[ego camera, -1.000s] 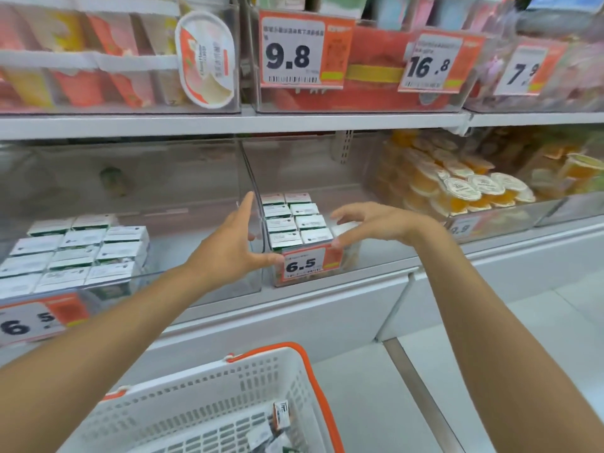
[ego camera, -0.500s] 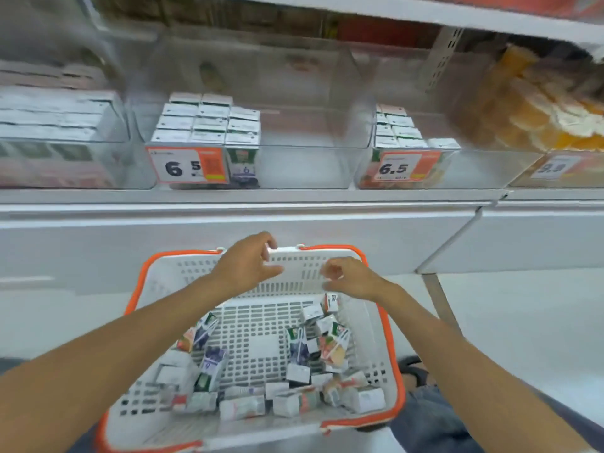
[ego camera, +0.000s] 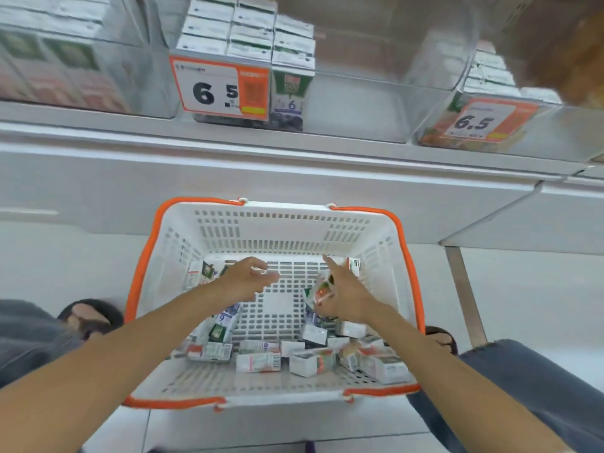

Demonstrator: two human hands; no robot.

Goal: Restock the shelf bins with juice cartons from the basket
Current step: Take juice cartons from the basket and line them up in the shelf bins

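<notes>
Right hand (ego camera: 349,299) grips carton (ego camera: 322,290); price tags (ego camera: 219,89) read 6.5.

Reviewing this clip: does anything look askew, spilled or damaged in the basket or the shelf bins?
Nothing looks spilled or damaged. The cartons in the basket lie jumbled at all angles, unlike the neat rows in the middle bin, which is stocked only on its left side. The right hand grips one carton.

Bright even light — motion blur, fisheye-bent edges
</notes>
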